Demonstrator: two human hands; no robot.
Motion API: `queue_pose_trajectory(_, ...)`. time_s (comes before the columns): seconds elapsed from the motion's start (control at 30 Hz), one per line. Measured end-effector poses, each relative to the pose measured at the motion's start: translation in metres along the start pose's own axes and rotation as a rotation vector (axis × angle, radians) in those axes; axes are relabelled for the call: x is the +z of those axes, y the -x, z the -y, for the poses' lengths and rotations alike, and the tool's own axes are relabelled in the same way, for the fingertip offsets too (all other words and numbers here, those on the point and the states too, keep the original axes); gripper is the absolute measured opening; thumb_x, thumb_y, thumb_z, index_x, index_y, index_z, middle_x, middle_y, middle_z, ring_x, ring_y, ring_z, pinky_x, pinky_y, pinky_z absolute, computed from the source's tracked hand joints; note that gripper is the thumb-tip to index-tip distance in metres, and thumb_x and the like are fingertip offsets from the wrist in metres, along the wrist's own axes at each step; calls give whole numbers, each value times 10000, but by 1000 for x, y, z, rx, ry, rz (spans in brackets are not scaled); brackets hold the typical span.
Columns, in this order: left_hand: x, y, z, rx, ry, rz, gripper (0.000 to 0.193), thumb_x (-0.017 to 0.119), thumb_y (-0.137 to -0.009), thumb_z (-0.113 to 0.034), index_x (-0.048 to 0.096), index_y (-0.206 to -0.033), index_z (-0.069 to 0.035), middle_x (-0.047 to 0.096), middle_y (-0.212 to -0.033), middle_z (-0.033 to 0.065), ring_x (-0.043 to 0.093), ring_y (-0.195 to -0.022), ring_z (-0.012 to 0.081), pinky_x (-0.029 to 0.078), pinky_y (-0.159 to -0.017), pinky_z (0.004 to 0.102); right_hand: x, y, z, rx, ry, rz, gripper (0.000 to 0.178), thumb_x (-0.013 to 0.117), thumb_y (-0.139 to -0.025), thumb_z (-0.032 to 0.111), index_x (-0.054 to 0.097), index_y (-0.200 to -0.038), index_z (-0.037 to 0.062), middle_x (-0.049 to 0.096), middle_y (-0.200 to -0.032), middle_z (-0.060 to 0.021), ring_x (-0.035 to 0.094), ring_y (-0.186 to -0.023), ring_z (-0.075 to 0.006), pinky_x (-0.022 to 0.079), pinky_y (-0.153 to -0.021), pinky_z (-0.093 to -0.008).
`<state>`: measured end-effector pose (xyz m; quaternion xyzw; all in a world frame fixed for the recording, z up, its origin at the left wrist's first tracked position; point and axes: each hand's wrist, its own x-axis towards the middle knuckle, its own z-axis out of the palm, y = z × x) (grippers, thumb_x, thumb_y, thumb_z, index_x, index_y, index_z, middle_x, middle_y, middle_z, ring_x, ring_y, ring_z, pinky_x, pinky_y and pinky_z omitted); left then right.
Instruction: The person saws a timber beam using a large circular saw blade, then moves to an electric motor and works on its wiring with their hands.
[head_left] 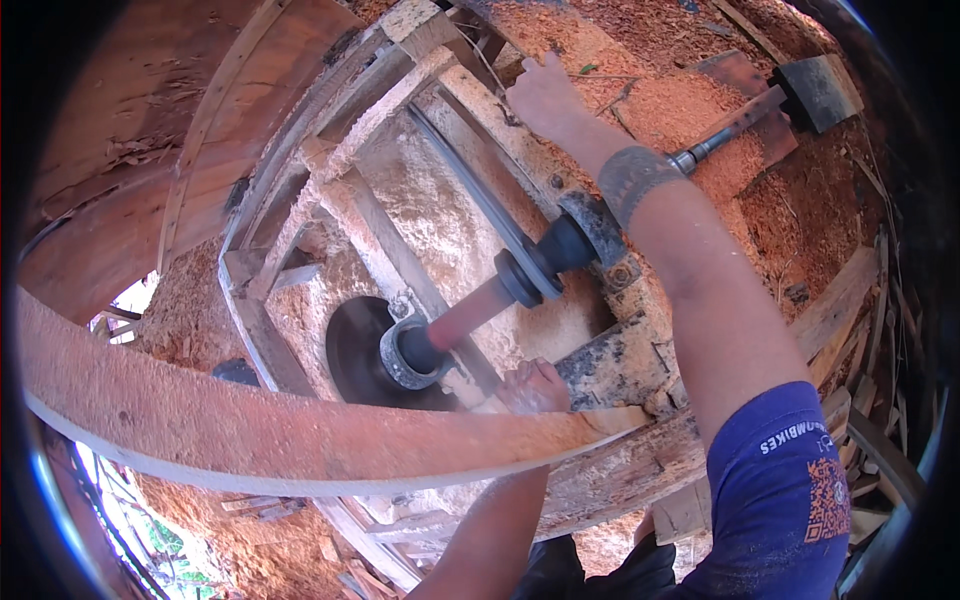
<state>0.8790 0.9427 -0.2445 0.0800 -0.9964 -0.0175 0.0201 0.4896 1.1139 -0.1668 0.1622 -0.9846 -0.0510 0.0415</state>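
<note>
A long curved wooden board (280, 440) crosses the view from the left rim to the middle. My left forearm passes beneath it, and my left hand (535, 387) is closed at its far edge near the narrow right end. Just beyond is a wooden-framed machine with a blurred dark disc (350, 345), seemingly a spinning saw blade. A red-banded shaft (470, 315) runs from it through a ring-shaped bearing (408, 352). My right arm reaches over the shaft's far end. My right hand (547, 97) has curled fingers at the frame's far beam; what they grip is hidden.
A drive belt (480, 200) runs round a dark pulley (520, 278) on the shaft. Another metal shaft (730, 130) lies at upper right, ending in a dark block (820, 92). Orange sawdust (680, 110) covers the ground. Wood scraps (870, 350) pile up at right; large panels (130, 120) stand at left.
</note>
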Motion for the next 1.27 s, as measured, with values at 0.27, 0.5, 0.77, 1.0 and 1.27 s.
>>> queue_pose_trajectory(0.27,-18,12,-8,342,-348,219,211,557,-900,-215,666,-783,-78,693,-832,71,638,-787,271,473,-720,492,-59,47,-125,530,45,-178,226,628,-845,240,731,-962,77,721,-1047,-132,621,-1117,-320,431,-938,-528)
queue_pose_trajectory(0.5,6,28,2,178,-151,15,245,556,-880,-220,618,-998,-15,650,-1032,148,608,-962,329,462,-854,486,-197,217,-176,608,-312,-175,303,689,-818,313,759,-1033,110,702,-1169,-171,537,-1258,-387,346,-1029,-660)
queue_pose_trajectory(0.77,1,37,86,204,97,-51,480,554,-858,-225,563,-1245,58,601,-1260,236,574,-1162,395,450,-1008,480,-360,648,-113,423,-358,-402,373,645,-852,114,601,-1214,35,606,-1201,-163,542,-1148,-354,370,-1007,-460)
queue_pose_trajectory(1.0,-161,259,-13,181,503,187,282,592,-905,-164,679,-1089,30,659,-1082,228,614,-1009,390,469,-924,464,-387,1066,114,1320,-998,153,251,641,-884,193,708,-1045,11,713,-970,-194,683,-930,-342,517,-811,-423)
queue_pose_trajectory(1.27,-239,524,-4,1190,370,810,192,674,-947,-231,682,-1026,-56,649,-676,91,583,-540,215,472,-527,370,-307,1337,582,1859,-673,595,337,552,-900,368,738,-901,86,715,-1055,-156,684,-954,-307,532,-831,-459)
